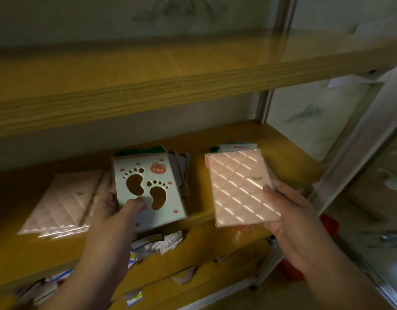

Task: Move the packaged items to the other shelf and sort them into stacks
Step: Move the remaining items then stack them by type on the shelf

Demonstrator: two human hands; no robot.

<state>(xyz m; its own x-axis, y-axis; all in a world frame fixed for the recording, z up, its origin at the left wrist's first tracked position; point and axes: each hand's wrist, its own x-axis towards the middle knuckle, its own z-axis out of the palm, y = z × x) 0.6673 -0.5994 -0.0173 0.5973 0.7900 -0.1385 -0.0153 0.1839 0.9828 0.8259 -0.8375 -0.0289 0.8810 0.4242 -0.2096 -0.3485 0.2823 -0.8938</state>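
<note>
**Both hands holding flat packets at the middle shelf**

Left hand (123, 211): forearm enters from lower left of the frame, reaching up and inward. Thumb lies across the face of a pale mint flat packet printed with two brown footprints and a red bear face (148, 189); the other fingers are hidden behind its left edge. Grip reads as a pinch, thumb on front, fingers behind.

Right hand (289, 218): forearm enters from lower right. Thumb presses on the right edge of a glossy peach-pink quilted flat packet with a diamond pattern (240, 189); the palm and remaining fingers support it from beneath at its lower right corner. The packet is tilted slightly, top towards the back of the shelf.

Packets: both rectangular, in shiny clear wrap, catching light streaks. The mint packet sits centre frame, over a stack of mixed packets (181, 173) on the yellow wooden middle shelf (282, 148); whether it touches the stack cannot be told. The peach packet is right of centre, in front of a second small stack (235, 147) at the shelf's back right.

A row of pale pink quilted packets (63, 202) lies flat at left of the frame on the same shelf, just beside the left hand. Loose packets (157, 240) fill the level below, bottom centre and bottom left.
</note>
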